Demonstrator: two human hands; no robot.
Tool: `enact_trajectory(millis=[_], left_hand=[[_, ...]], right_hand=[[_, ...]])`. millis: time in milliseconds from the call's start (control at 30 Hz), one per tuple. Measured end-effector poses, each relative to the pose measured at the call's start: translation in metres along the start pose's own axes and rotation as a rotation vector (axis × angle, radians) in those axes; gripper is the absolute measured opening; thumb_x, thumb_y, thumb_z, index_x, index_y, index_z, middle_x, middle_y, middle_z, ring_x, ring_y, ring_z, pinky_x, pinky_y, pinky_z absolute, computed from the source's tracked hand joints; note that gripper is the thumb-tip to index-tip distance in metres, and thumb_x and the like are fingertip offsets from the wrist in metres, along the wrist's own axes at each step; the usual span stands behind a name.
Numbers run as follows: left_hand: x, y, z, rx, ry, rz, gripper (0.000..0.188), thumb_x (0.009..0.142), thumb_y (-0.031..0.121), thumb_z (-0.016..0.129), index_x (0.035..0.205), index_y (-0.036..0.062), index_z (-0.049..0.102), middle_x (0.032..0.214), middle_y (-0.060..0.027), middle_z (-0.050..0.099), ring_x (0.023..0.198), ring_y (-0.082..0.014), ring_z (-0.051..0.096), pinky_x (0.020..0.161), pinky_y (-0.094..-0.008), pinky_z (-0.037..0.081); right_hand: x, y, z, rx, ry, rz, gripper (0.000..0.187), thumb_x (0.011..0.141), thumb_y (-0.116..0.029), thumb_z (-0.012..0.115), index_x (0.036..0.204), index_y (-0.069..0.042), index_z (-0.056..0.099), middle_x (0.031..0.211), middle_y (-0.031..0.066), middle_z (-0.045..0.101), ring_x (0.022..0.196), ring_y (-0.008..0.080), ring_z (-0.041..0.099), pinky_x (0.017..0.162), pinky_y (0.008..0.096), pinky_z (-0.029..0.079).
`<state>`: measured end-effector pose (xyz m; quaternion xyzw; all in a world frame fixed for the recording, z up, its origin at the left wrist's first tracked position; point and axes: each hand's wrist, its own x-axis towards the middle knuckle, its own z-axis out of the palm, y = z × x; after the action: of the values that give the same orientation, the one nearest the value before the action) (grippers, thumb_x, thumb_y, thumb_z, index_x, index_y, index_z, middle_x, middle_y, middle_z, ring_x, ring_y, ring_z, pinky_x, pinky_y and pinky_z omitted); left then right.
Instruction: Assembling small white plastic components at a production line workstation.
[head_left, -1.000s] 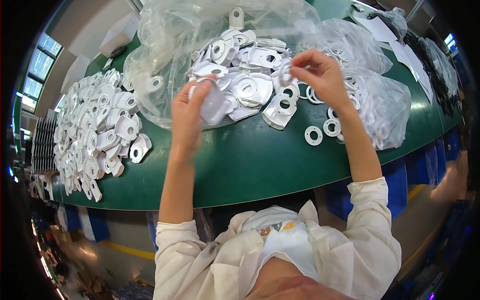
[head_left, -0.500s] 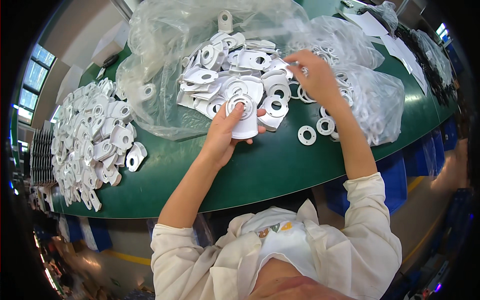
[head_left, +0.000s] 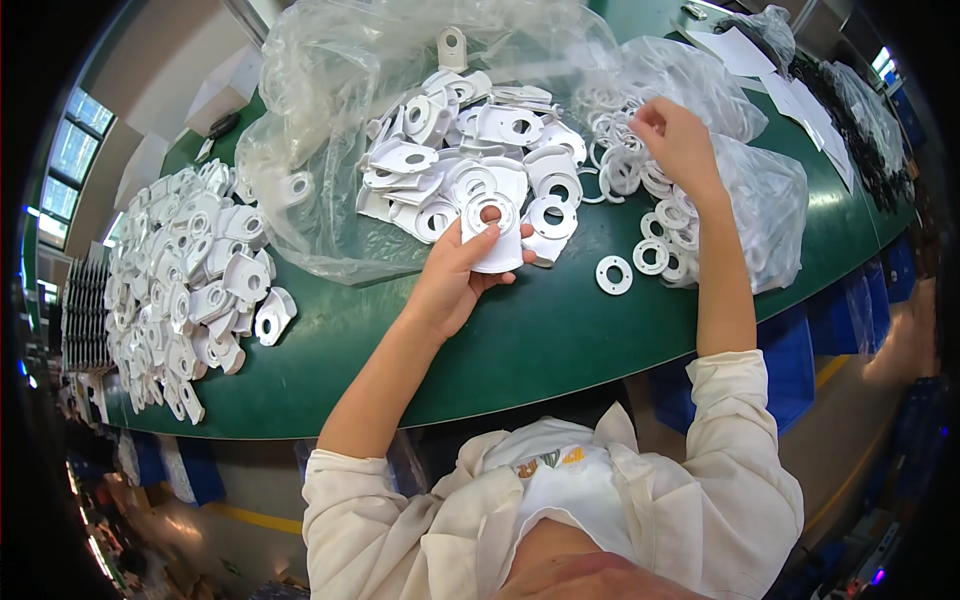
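Note:
My left hand (head_left: pixel 460 273) grips a white plastic bracket (head_left: pixel 492 255) with a round hole, its thumb lying on the front beside the hole. Behind it spreads a heap of similar white brackets (head_left: pixel 405 157) on a clear plastic bag. My right hand (head_left: pixel 677 143) is over a pile of white rings (head_left: pixel 622 165) to the right, its fingers curled together; whether a ring is between the fingertips cannot be made out. A single flat white ring (head_left: pixel 613 275) with small holes lies on the green table (head_left: pixel 520 345) in front of that pile.
At the left stands a big heap of white parts (head_left: pixel 190 280), with a dark stack of trays (head_left: pixel 87 315) beyond it. Clear plastic bags (head_left: pixel 775 205) surround the rings. Paper sheets (head_left: pixel 795 110) and dark strips (head_left: pixel 850 130) lie far right. A blue bin (head_left: pixel 745 375) sits below the table edge.
My right hand has moved right, from the edge of the bracket heap to over the rings, and its fingers have drawn together. My left hand's thumb has shifted lower, baring the bracket's hole.

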<state>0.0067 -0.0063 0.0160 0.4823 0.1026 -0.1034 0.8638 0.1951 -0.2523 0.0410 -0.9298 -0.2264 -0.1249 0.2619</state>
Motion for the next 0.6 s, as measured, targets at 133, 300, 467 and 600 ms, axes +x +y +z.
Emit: enact_trajectory(millis=[133, 300, 467, 600], left_hand=[[0.001, -0.001, -0.002, 0.023, -0.015, 0.027, 0.036, 0.096, 0.018, 0.050, 0.129, 0.0059, 0.041, 0.112, -0.0123, 0.063, 0.090, -0.0175, 0.066, 0.063, -0.0242, 0.051], [0.000, 0.002, 0.002, 0.026, -0.013, 0.065, 0.039, 0.092, 0.014, 0.057, 0.127, 0.0068, 0.041, 0.111, -0.0118, 0.063, 0.090, -0.0160, 0.065, 0.064, -0.0233, 0.049], [-0.002, 0.003, 0.006, 0.016, 0.123, 0.167, 0.040, 0.084, 0.011, 0.069, 0.118, 0.0071, 0.048, 0.105, -0.0077, 0.065, 0.086, -0.0135, 0.065, 0.061, -0.0218, 0.048], [-0.002, 0.002, -0.001, 0.073, 0.125, 0.164, 0.042, 0.081, 0.010, 0.072, 0.116, 0.0070, 0.049, 0.100, -0.0053, 0.065, 0.081, -0.0124, 0.065, 0.057, -0.0219, 0.047]], right_hand=[[0.005, -0.019, 0.001, 0.144, 0.362, -0.119, 0.013, 0.087, -0.014, 0.062, 0.094, -0.004, 0.063, 0.084, 0.0088, 0.066, 0.073, 0.0202, 0.062, 0.064, 0.0315, 0.048], [0.002, -0.035, 0.012, 0.387, 0.435, -0.266, 0.012, 0.089, -0.008, 0.058, 0.099, -0.005, 0.065, 0.090, 0.0069, 0.065, 0.077, 0.0156, 0.060, 0.064, 0.0285, 0.047], [-0.031, -0.085, 0.032, 0.724, -0.256, -0.376, 0.018, 0.087, -0.002, 0.059, 0.100, -0.007, 0.069, 0.091, 0.0031, 0.063, 0.083, 0.0132, 0.057, 0.067, 0.0236, 0.043], [-0.052, -0.103, 0.047, 0.772, -0.339, -0.469, 0.021, 0.085, -0.001, 0.062, 0.106, -0.005, 0.067, 0.091, 0.0038, 0.063, 0.083, 0.0120, 0.058, 0.070, 0.0233, 0.045]])
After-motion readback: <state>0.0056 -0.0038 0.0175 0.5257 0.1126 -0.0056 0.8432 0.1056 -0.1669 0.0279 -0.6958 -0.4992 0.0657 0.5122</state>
